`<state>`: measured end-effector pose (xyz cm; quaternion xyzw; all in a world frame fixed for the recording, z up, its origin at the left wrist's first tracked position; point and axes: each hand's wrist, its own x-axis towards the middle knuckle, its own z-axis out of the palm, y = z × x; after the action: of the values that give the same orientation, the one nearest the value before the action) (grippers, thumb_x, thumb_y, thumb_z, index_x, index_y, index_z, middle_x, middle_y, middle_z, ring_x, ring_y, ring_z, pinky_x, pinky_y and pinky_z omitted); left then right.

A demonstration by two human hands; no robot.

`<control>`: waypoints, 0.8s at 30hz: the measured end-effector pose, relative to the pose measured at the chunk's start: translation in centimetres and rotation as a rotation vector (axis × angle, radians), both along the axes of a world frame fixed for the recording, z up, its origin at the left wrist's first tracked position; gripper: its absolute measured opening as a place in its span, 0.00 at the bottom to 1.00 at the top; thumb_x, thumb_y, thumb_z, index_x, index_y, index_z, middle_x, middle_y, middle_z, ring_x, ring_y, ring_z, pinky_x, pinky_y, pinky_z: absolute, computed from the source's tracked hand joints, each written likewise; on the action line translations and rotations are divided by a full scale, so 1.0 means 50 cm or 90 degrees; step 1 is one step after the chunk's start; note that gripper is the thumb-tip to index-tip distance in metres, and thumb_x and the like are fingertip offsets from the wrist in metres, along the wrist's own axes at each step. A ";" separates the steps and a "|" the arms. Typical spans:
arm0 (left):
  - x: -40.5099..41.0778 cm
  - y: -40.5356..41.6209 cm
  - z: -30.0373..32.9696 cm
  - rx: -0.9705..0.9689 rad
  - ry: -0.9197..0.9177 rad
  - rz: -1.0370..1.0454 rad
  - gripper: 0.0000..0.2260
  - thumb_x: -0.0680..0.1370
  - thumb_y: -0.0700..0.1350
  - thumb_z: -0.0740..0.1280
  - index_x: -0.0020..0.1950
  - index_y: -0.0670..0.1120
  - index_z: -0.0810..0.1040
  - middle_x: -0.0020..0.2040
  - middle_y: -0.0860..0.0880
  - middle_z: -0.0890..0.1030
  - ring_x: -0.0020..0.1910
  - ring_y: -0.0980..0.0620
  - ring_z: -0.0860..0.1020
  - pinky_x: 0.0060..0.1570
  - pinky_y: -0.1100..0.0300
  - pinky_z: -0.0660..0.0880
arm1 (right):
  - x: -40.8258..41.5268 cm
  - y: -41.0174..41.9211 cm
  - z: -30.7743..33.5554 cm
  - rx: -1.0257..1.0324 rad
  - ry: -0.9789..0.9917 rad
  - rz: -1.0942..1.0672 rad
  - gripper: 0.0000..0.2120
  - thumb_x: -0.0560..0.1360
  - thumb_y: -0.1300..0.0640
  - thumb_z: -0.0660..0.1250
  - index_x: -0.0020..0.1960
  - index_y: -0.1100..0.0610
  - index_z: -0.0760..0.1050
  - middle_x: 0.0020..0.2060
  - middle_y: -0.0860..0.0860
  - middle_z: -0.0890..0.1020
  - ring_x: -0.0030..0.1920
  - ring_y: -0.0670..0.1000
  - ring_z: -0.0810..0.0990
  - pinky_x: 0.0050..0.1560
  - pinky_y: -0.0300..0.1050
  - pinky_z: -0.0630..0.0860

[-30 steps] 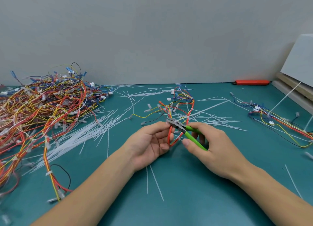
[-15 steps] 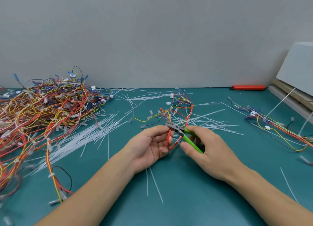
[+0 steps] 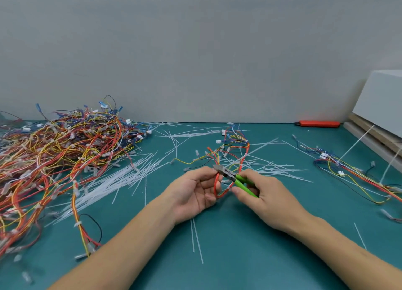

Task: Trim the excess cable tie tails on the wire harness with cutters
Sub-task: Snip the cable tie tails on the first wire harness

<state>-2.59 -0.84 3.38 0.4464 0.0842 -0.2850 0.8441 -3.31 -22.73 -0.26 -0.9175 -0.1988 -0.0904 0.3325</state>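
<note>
Cutters held at an orange wire loop, mid-table, between your two hands.

Over the last second little has changed: your hands and the cutters (image 3: 233, 177) sit in the same pose, which suggests you are lining up a cut, not finishing one. Your right hand (image 3: 264, 197) grips the green handles; whether the blades are closed is too small to tell. Your left hand (image 3: 192, 191) has its fingers curled round the wire harness (image 3: 217, 186), pinching it near the cutter tip. The harness trails from your grip toward the table's far edge. Trimmed white tie tails (image 3: 121, 177) lie scattered toward the left edge.
</note>
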 end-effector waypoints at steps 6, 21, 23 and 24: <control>-0.002 0.000 0.004 -0.010 0.002 0.007 0.03 0.69 0.40 0.72 0.37 0.43 0.85 0.38 0.47 0.84 0.31 0.53 0.81 0.23 0.64 0.68 | 0.001 0.008 0.002 -0.013 -0.033 -0.002 0.13 0.77 0.32 0.61 0.55 0.39 0.72 0.40 0.42 0.79 0.44 0.45 0.76 0.46 0.46 0.76; 0.011 -0.002 -0.006 0.000 0.011 0.009 0.03 0.67 0.40 0.73 0.39 0.42 0.86 0.38 0.47 0.84 0.32 0.52 0.81 0.23 0.64 0.68 | 0.003 0.009 0.005 -0.007 -0.019 -0.025 0.28 0.75 0.29 0.60 0.70 0.41 0.73 0.53 0.38 0.75 0.56 0.45 0.76 0.61 0.49 0.75; 0.012 -0.002 -0.007 0.005 0.008 0.008 0.04 0.66 0.40 0.74 0.39 0.42 0.86 0.38 0.47 0.84 0.31 0.53 0.81 0.23 0.64 0.68 | 0.002 0.009 0.006 -0.012 -0.031 -0.024 0.26 0.76 0.30 0.60 0.68 0.41 0.74 0.50 0.39 0.75 0.53 0.44 0.76 0.59 0.47 0.75; 0.012 -0.002 -0.007 0.008 0.008 0.008 0.04 0.66 0.40 0.74 0.38 0.42 0.86 0.38 0.47 0.84 0.31 0.53 0.81 0.23 0.64 0.67 | 0.001 0.009 0.007 -0.018 -0.034 -0.025 0.25 0.76 0.30 0.60 0.67 0.42 0.74 0.48 0.39 0.75 0.51 0.43 0.75 0.57 0.46 0.75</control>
<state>-1.99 -0.95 3.05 0.4492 0.0939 -0.2821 0.8425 -3.25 -22.29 0.08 -0.9231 -0.1904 -0.1184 0.3124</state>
